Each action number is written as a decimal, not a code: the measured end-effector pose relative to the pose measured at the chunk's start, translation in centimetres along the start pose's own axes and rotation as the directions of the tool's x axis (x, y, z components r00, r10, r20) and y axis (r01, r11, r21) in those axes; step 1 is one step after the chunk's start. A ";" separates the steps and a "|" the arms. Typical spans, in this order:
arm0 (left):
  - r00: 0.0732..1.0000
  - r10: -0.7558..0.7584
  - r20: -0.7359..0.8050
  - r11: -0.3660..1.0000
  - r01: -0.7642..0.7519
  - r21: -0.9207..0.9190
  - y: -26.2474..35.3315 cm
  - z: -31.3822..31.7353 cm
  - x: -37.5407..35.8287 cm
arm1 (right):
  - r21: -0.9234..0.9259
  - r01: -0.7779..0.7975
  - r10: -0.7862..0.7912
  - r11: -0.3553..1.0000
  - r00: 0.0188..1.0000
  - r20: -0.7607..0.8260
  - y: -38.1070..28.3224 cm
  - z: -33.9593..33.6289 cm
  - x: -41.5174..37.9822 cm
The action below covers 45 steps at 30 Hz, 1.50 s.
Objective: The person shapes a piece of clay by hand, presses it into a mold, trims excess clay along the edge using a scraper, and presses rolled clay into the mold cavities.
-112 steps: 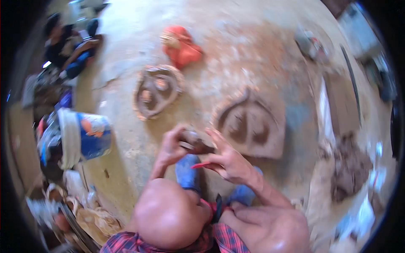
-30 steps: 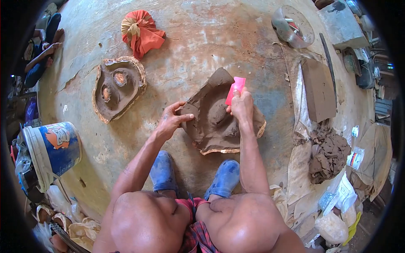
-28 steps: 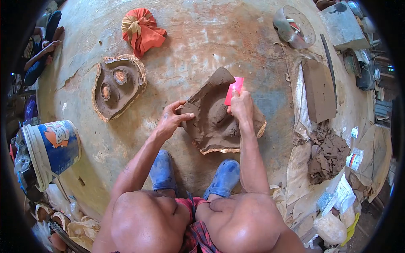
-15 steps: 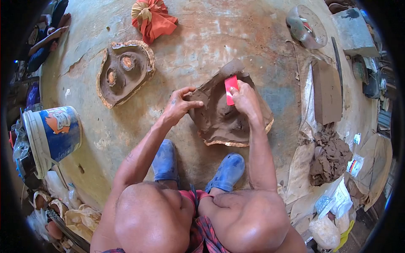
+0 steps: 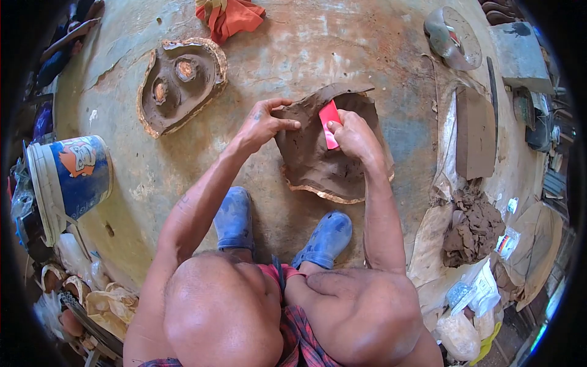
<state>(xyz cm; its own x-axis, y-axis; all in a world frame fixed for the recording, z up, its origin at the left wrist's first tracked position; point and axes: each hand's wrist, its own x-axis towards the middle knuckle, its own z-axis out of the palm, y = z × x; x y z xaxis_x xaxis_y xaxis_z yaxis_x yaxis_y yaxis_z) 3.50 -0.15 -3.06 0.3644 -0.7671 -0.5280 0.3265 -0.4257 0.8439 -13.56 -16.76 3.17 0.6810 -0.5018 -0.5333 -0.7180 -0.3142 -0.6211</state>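
Note:
A dark brown clay sheet lies pressed into a rough-rimmed mould on the floor before me. My left hand grips the sheet's left edge, thumb on the clay and fingers along the rim. In my right hand is a flat pink-red scraper, tilted against the inner clay surface. My thumb presses on its face. The clay's far edge stands up behind the scraper.
Another clay-lined mould rests at the upper left, near an orange cloth. A blue-and-white bucket stands left. Right are a clay block, a clay heap and a metal bowl. Another person's arm shows upper left.
My view has shifted, so the floor items sit higher in it. The scraper has moved a little left over the clay, and the far clay edge now looks raised and straighter.

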 end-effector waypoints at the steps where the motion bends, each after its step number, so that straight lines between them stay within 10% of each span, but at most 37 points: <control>1: 1.000 0.020 0.005 1.000 -0.020 -0.011 -0.1 0.0 0.2 | -0.008 -0.005 0.005 1.000 1.000 0.019 0.0 0.2 0.1; 32: 0.998 0.047 0.043 0.994 -0.043 -0.100 2.4 -1.5 2.3 | -0.111 0.188 -0.128 0.976 0.906 0.403 -0.9 8.2 -9.3; 36: 0.974 0.219 0.050 0.932 -0.224 0.286 8.8 -1.6 1.1 | 0.147 0.195 -0.165 0.970 0.967 -0.194 -1.9 0.0 -8.5; 38: 0.926 0.328 0.186 0.774 -0.377 0.510 12.0 -0.6 1.2 | -0.095 0.537 -0.509 0.838 0.708 -0.490 -1.8 -3.8 -5.8; 40: 0.886 0.397 0.238 0.706 -0.461 0.538 15.1 1.2 1.1 | -0.236 0.683 -0.688 0.692 0.523 -0.504 -1.9 -7.0 -3.7; 45: 0.723 0.423 0.546 0.473 -0.690 0.548 24.7 6.1 -3.0 | 0.155 0.801 -0.621 0.578 0.555 -0.554 -3.0 -10.2 -5.4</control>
<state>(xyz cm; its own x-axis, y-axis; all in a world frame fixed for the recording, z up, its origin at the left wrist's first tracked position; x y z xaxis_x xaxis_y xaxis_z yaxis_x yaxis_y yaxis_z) 5.15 -11.31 19.95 -0.0741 -0.9969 0.0273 -0.5748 0.0651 0.8157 -16.55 -21.32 13.80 0.7440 -0.5292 0.4080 0.1533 -0.4592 -0.8750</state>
